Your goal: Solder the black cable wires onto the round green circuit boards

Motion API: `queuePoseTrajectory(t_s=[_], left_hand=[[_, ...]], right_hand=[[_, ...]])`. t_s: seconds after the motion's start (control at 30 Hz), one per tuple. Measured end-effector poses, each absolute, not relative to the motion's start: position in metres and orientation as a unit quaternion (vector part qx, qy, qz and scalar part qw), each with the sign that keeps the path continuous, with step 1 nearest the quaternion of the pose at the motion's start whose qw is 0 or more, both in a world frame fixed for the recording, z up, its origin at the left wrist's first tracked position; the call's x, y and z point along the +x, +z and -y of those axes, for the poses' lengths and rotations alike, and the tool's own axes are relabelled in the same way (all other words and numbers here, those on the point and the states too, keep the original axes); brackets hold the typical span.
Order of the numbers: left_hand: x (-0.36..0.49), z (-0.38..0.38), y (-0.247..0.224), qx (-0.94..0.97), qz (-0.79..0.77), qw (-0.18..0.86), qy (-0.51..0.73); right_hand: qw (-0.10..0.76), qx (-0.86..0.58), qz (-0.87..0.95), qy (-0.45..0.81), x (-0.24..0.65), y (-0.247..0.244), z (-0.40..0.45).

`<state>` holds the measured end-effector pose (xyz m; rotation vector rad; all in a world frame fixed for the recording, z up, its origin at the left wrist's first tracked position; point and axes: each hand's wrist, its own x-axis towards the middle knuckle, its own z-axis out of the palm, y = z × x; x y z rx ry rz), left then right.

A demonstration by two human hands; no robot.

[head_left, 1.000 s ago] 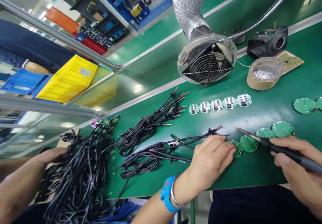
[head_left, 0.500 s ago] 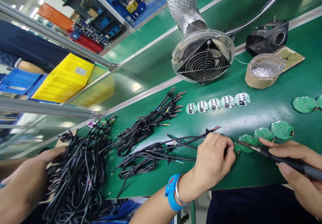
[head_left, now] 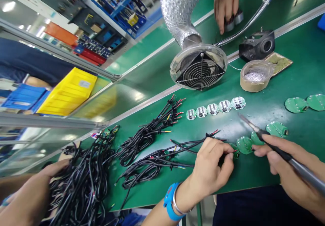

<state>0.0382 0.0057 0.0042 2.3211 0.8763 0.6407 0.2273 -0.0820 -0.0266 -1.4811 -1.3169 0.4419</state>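
Observation:
My left hand (head_left: 212, 163), wearing a blue wristband, is closed in a pinch at the end of a black cable; the wire tips are mostly hidden by my fingers. Just past the fingertips lies a small green circuit board (head_left: 236, 151), partly covered. My right hand (head_left: 289, 161) grips a soldering iron (head_left: 285, 155), its tip raised above the table and apart from the boards. Beneath and beside that hand, round green circuit boards (head_left: 244, 145) lie in a slanting row. Several black cables (head_left: 162, 156) with bared coloured wires stretch to the left.
A fume extractor (head_left: 201, 72) stands behind a row of white-faced boards (head_left: 212, 109). Back right is a solder pot (head_left: 256, 76). A co-worker's hand (head_left: 227, 2) touches small cylinders across the divider; another person's hand (head_left: 38, 185) is at the cable heap (head_left: 81, 182) on the left.
The soldering iron's tip has lifted off the board near my left fingers and moved up and away. A co-worker's hand has come into view at the top.

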Motion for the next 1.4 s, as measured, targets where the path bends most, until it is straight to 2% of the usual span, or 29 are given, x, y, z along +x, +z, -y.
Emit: queuePoseTrajectory(t_s=[0.2, 0.37, 0.43, 0.63, 0.83, 1.4], left_hand=[[0.041, -0.001, 0.012, 0.836, -0.330, 0.364, 0.243], [0.035, 0.003, -0.002, 0.724, -0.361, 0.532, 0.251], [0.035, 0.002, -0.004, 0.705, -0.365, 0.554, 0.251], [0.039, -0.006, -0.004, 0.822, -0.365, 0.356, 0.252], [0.043, -0.006, -0.017, 0.856, -0.405, 0.239, 0.213], [0.043, -0.001, -0.020, 0.869, -0.402, 0.189, 0.217]], right_hand=[[0.555, -0.561, 0.586, 0.184, 0.200, -0.020, 0.063], [0.560, -0.586, 0.558, 0.177, 0.192, -0.029, 0.063], [0.554, -0.590, 0.561, 0.172, 0.192, -0.031, 0.063], [0.508, -0.578, 0.627, 0.122, 0.206, -0.031, 0.063], [0.504, -0.612, 0.591, 0.150, 0.236, -0.024, 0.080], [0.500, -0.557, 0.635, 0.191, 0.244, -0.013, 0.075]])
